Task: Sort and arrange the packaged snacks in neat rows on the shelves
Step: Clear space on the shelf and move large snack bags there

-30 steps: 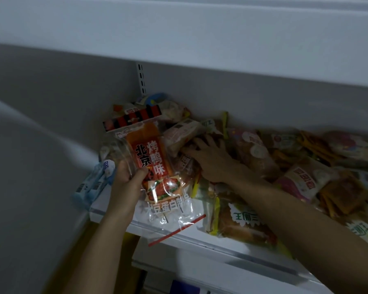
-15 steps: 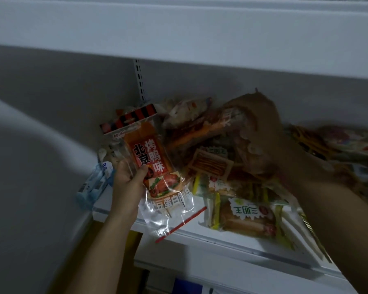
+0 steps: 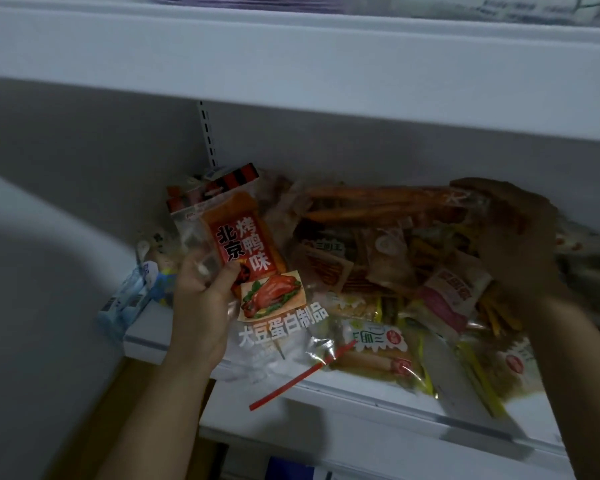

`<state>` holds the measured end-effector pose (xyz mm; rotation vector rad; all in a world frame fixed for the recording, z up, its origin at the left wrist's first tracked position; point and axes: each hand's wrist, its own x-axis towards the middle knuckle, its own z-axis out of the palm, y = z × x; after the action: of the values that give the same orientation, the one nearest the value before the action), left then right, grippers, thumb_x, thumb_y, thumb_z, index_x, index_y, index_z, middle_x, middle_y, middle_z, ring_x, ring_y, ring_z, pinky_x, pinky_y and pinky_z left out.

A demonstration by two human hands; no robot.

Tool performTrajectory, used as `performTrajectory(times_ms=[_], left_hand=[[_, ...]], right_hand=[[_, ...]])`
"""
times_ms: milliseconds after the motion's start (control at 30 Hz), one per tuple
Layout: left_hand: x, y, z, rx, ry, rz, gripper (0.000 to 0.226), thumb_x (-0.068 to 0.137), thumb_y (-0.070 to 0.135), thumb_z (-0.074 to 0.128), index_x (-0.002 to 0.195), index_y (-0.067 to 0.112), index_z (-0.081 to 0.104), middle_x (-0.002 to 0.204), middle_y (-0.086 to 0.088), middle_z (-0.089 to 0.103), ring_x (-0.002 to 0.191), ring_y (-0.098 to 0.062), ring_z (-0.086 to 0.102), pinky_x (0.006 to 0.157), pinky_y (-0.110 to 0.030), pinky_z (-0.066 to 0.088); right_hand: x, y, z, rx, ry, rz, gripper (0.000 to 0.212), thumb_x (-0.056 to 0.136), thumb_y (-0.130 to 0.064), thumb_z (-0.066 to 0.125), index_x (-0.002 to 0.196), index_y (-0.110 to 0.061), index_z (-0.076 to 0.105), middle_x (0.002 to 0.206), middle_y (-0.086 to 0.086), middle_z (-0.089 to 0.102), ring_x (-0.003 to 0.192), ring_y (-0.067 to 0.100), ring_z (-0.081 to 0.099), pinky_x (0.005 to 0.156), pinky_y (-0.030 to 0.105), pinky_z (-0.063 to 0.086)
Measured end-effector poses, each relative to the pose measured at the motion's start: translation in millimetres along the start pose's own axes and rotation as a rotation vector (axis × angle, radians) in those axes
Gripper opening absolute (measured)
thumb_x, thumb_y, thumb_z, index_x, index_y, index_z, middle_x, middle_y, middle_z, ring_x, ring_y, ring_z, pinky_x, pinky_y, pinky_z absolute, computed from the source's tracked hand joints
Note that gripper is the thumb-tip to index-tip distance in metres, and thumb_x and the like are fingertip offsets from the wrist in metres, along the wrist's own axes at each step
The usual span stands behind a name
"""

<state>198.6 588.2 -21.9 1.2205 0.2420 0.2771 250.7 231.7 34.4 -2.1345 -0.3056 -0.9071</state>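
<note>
Nearest, at 7 o'clock, left hand [image 3: 205,299] grasping a clear roast-duck-flavour snack packet [image 3: 246,268], thumb across its orange label, packet upright over the white shelf [image 3: 368,393] edge with a red tear strip [image 3: 298,375] trailing toward 6 o'clock. At 5 o'clock, sausage packets [image 3: 378,348] lying flat beside it. Farther in, at 3 o'clock, right hand [image 3: 513,237] blurred, fingers curled round the end of a long clear bag of orange sticks [image 3: 378,202] raised above the heaped snack pile [image 3: 395,271]. Beyond, at 12 o'clock, slotted upright rail [image 3: 208,136] against the grey back wall.
</note>
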Motion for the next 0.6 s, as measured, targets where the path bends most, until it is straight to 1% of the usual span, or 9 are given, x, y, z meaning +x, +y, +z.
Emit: performTrajectory(times_ms=[100, 133, 200, 267, 333, 400, 467, 533, 600], left_hand=[[-17.4, -3.2, 24.9, -0.059, -0.019, -0.016, 0.028, 0.101, 0.003, 0.057, 0.122, 0.022, 0.059, 0.106, 0.002, 0.078, 0.096, -0.02, 0.077, 0.066, -0.036, 0.061], [-23.1, -4.8, 34.4, -0.079, -0.022, -0.031, 0.027, 0.102, 0.001, 0.055, 0.123, 0.019, 0.059, 0.104, 0.003, 0.079, 0.094, -0.019, 0.077, 0.064, -0.033, 0.061], [-33.0, -9.9, 53.0, -0.115, -0.043, -0.054, 0.03, 0.104, -0.001, 0.05, 0.131, 0.01, 0.055, 0.105, 0.001, 0.078, 0.096, -0.021, 0.076, 0.069, -0.038, 0.062], [-43.1, -12.2, 71.0, -0.14, -0.053, -0.081, 0.039, 0.105, -0.002, 0.047, 0.14, 0.015, 0.05, 0.109, -0.003, 0.076, 0.099, -0.028, 0.073, 0.079, -0.045, 0.059], [-51.5, -12.1, 87.9, -0.15, -0.062, -0.132, 0.049, 0.104, -0.003, 0.045, 0.148, 0.018, 0.043, 0.12, -0.017, 0.072, 0.091, -0.031, 0.072, 0.074, -0.046, 0.059], [-58.6, -10.5, 103.6, -0.205, -0.056, -0.199, 0.055, 0.105, 0.002, 0.045, 0.156, 0.017, 0.03, 0.14, -0.035, 0.051, 0.078, -0.027, 0.075, 0.062, -0.044, 0.061], [-65.3, -7.6, 116.3, -0.324, -0.069, -0.257, 0.053, 0.109, 0.028, 0.046, 0.158, 0.021, 0.03, 0.152, -0.03, 0.038, 0.097, -0.041, 0.073, 0.07, -0.054, 0.062], [-72.3, -4.7, 123.8, -0.434, -0.125, -0.307, 0.064, 0.098, 0.066, 0.046, 0.151, 0.031, 0.045, 0.149, -0.016, 0.055, 0.12, -0.043, 0.065, 0.09, -0.072, 0.052], [-79.2, -4.0, 128.5, -0.493, -0.178, -0.275, 0.078, 0.083, 0.083, 0.046, 0.145, 0.036, 0.051, 0.141, -0.008, 0.064, 0.126, -0.04, 0.062, 0.096, -0.076, 0.045]], right_hand=[[-9.0, -3.3, -7.0, -0.075, 0.159, 0.016, 0.062, 0.074, 0.017, 0.036, 0.109, -0.017, 0.074, 0.104, 0.015, 0.074, 0.097, 0.022, 0.068, 0.089, 0.012, 0.048], [-12.6, -1.5, -6.7, -0.088, 0.199, 0.024, 0.063, 0.071, 0.019, 0.036, 0.109, -0.012, 0.075, 0.099, 0.021, 0.073, 0.092, 0.026, 0.066, 0.083, 0.008, 0.044], [-20.8, 0.8, -3.3, -0.042, 0.213, 0.077, 0.059, 0.075, 0.019, 0.04, 0.113, -0.01, 0.075, 0.102, 0.02, 0.073, 0.089, 0.025, 0.065, 0.081, 0.013, 0.048], [-30.8, -0.3, 2.5, -0.007, 0.2, 0.121, 0.052, 0.085, 0.012, 0.053, 0.118, -0.022, 0.074, 0.113, 0.001, 0.072, 0.097, 0.012, 0.065, 0.09, 0.02, 0.052], [-43.5, -6.7, 5.1, -0.046, 0.199, 0.026, 0.041, 0.089, -0.004, 0.059, 0.121, -0.027, 0.072, 0.115, -0.007, 0.068, 0.103, 0.011, 0.065, 0.098, 0.025, 0.051], [-55.6, -14.4, 5.9, -0.005, 0.149, -0.076, 0.037, 0.089, -0.011, 0.062, 0.122, -0.024, 0.072, 0.116, 0.001, 0.071, 0.107, 0.022, 0.067, 0.099, 0.038, 0.052], [-65.4, -26.1, 6.1, -0.012, 0.058, -0.157, 0.038, 0.087, -0.015, 0.07, 0.125, -0.019, 0.071, 0.117, 0.008, 0.072, 0.11, 0.024, 0.067, 0.1, 0.035, 0.05], [-75.2, -37.2, 4.0, -0.032, -0.022, -0.191, 0.041, 0.093, -0.041, 0.067, 0.125, -0.017, 0.072, 0.116, 0.008, 0.073, 0.108, 0.02, 0.066, 0.097, 0.03, 0.049], [-84.7, -36.3, 2.8, -0.016, -0.094, -0.209, 0.054, 0.091, -0.055, 0.064, 0.124, -0.014, 0.072, 0.12, 0.008, 0.071, 0.109, 0.024, 0.066, 0.097, 0.035, 0.051]])
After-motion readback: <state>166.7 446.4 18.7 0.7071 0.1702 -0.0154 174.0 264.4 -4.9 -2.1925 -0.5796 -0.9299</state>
